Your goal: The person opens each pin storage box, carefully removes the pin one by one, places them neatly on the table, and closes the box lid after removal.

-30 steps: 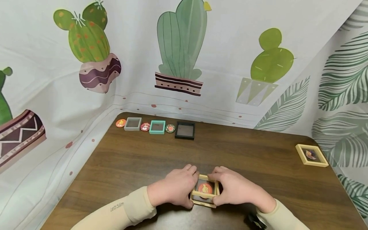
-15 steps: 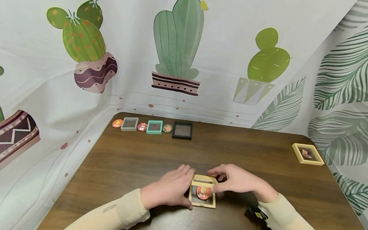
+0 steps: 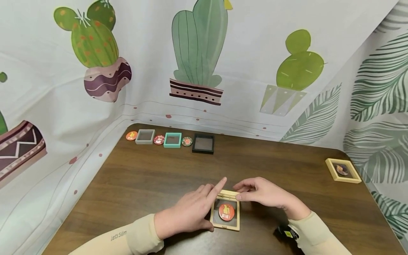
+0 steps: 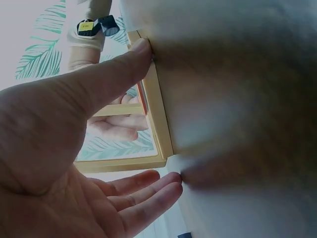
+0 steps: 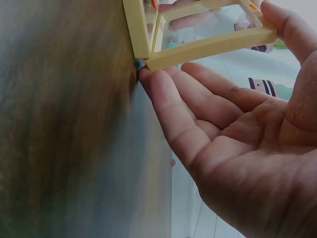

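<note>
A pale yellow display frame (image 3: 238, 220) with clear film lies unfolded on the table, its hinged lid (image 5: 213, 47) standing raised at the far side. On the lower film sits a round red badge (image 3: 226, 211) with a yellow thumbs-up. My left hand (image 3: 188, 214) rests along the frame's left side; its thumb (image 4: 124, 67) touches the edge, the index finger points straight out, and the other fingers lie near the frame's corner. With its thumb on the lid's free edge and fingertips at the hinge corner, my right hand (image 3: 267, 194) holds the lid.
Along the back left stand an orange badge (image 3: 131, 135), a grey frame (image 3: 145, 142), a red badge (image 3: 159, 140), a teal frame (image 3: 172, 145), a dark green badge (image 3: 187, 141) and a black frame (image 3: 203, 151). Another yellow frame (image 3: 347, 180) lies at the right edge of the brown table (image 3: 153, 173).
The lid has swung up and away toward the far side, uncovering the badge. My right hand has moved farther back with it. My left index finger has straightened out.
</note>
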Demonstrator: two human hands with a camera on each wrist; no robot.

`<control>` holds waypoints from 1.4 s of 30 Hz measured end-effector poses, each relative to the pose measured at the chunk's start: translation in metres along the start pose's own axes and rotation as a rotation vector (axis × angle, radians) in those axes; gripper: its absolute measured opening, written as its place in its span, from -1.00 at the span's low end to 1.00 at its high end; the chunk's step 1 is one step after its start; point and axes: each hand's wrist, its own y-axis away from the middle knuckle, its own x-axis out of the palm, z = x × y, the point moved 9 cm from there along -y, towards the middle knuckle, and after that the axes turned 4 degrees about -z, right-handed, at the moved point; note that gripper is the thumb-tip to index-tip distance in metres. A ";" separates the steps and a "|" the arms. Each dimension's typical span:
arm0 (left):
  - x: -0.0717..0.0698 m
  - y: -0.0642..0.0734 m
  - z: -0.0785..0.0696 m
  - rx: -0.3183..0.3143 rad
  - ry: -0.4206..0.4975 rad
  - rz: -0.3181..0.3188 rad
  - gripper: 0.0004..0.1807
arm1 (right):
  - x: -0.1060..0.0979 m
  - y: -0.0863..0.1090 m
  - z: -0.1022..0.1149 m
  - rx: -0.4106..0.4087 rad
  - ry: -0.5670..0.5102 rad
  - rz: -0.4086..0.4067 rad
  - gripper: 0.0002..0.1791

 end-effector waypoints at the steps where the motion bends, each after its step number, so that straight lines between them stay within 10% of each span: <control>1: 0.001 0.000 0.001 -0.003 0.005 0.006 0.69 | 0.000 0.000 -0.001 0.004 -0.008 -0.003 -0.50; 21: 0.006 -0.001 0.010 -0.062 0.107 0.035 0.74 | -0.005 -0.004 -0.010 0.043 -0.036 -0.095 -0.55; 31: 0.007 -0.002 0.013 -0.086 0.124 0.061 0.73 | -0.008 0.010 0.019 -0.190 0.242 -0.292 -0.56; 42: 0.007 -0.001 0.013 -0.096 0.119 0.069 0.73 | 0.012 0.038 0.044 -0.355 0.665 -0.406 0.16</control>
